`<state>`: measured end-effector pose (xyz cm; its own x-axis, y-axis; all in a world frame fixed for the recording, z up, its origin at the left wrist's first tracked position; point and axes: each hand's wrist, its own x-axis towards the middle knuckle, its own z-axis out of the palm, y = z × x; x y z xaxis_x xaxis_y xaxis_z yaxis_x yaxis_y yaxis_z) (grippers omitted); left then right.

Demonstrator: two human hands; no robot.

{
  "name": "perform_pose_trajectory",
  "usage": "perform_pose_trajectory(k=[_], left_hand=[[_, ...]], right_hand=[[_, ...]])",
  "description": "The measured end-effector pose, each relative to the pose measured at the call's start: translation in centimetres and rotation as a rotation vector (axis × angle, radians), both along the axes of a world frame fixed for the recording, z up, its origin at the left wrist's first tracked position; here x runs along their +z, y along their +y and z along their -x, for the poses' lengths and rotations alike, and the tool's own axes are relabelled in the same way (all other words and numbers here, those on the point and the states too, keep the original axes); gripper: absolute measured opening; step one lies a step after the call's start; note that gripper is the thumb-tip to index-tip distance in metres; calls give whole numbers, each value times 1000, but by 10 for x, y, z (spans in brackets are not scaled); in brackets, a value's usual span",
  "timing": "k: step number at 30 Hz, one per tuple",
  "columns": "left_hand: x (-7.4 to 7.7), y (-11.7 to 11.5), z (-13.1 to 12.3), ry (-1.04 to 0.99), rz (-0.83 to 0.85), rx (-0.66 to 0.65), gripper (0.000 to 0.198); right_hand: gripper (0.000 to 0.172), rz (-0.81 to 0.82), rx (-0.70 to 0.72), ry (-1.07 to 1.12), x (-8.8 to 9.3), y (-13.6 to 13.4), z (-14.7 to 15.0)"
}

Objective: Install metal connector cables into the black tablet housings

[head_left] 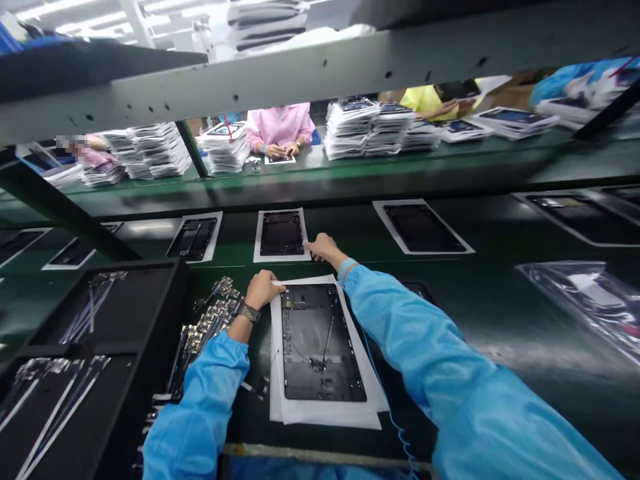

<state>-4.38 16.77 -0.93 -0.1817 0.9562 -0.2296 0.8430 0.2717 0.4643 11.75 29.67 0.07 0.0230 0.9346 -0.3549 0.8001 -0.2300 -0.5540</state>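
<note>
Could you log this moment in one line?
left hand: at closest panel, top-left corner; right hand: at edge of white sheet beyond; black tray: left

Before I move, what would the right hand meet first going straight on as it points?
The right hand would likely meet the right edge of the white sheet first, then the black panel on it; depth leaves contact unclear.
</note>
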Motion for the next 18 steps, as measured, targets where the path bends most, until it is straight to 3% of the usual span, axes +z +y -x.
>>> perform_pose_trajectory(k=[5, 11, 18], left_hand=[[-8, 4, -5, -44, 12, 31, 7], [-6, 4, -2, -103, -1, 21, 13], [0, -7, -9, -50, -80, -54, 19]], right_hand=[[30, 42, -161, -25, -11, 11, 27], [33, 61, -303, 3, -14, 17, 48], [31, 9, -348, 43, -22, 19, 70]])
